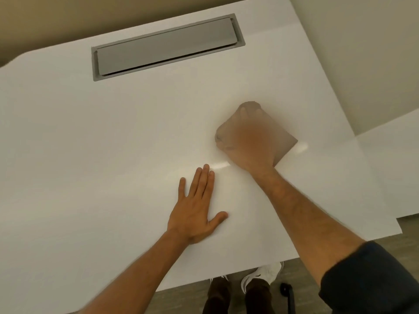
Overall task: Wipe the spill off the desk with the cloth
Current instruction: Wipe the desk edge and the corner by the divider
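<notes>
I am mid-wipe. My right hand (248, 141) lies on the tan cloth (284, 141), which sits on the white desk (90, 143) to the right of centre, well forward of the grey cable-tray lid (165, 47) set into the far side. Hand and cloth are motion-blurred, so I cannot tell whether the fingers are spread flat on the cloth or curled over its edge; the palm appears to bear down on it.

Two pale glossy streaks show on the desk: one just right of the cloth's near corner (302, 146), one between my hands (218, 166). I judge these to be either wet film or light reflection; the spill itself is not clearly distinguishable.

Procedure, as I judge it:
1. Keep the palm flat so the whole cloth face contacts the desk.
2. Pass over both streaks in overlapping strokes.
3. Draw liquid inward, away from the desk's right edge and the cable-tray opening.
4. Turn the cloth to a dry face if smearing appears.

Pose: my right forearm extends forward and slightly inward, dark sleeve (371, 279) pushed up past the elbow. My left hand (196, 214) rests palm-down on the desk, fingers straight and together, thumb spread outward, holding nothing. It sits near the cloth but apart from it, and I judge it to be a brace.
</notes>
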